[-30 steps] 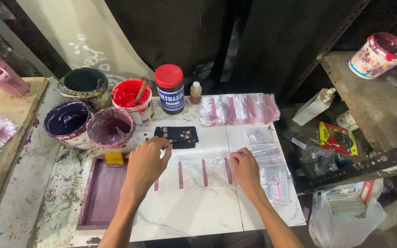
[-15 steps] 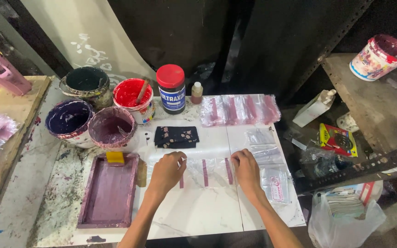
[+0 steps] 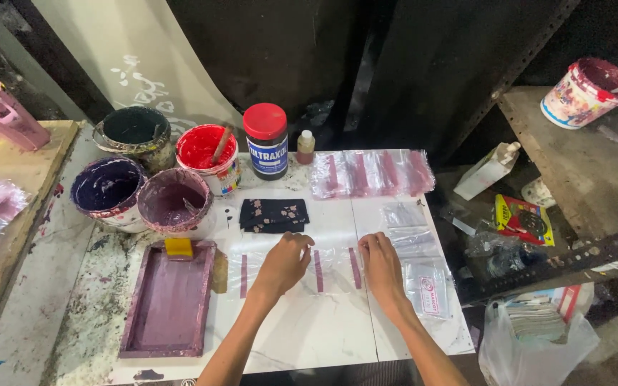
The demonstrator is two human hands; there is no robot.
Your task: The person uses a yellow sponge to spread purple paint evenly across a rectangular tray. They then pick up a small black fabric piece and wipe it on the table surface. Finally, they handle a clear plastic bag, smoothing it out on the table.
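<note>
A row of clear plastic bags with purple stripes (image 3: pixel 334 261) lies flat on the white marble-look table (image 3: pixel 309 329). My left hand (image 3: pixel 285 263) rests on the middle of the row, fingers curled and pressing the plastic near a stripe. My right hand (image 3: pixel 380 261) presses the row's right end, fingertips on the bag beside the last stripe. A dark folded cloth with pink spots (image 3: pixel 275 214) lies just beyond my left hand. Whether either hand pinches a bag is unclear.
Several paint tubs stand at the back left: black (image 3: pixel 134 129), red with a stick (image 3: pixel 207 151), dark purple (image 3: pixel 106 189), mauve (image 3: pixel 174 203). A red-lidded jar (image 3: pixel 266 141), a small bottle (image 3: pixel 305 146), more striped bags (image 3: pixel 373 173), a purple tray (image 3: pixel 166 299).
My left hand has slid right along the row of bags, from its left end to the middle, uncovering the left stripes. My right hand has stayed in place.
</note>
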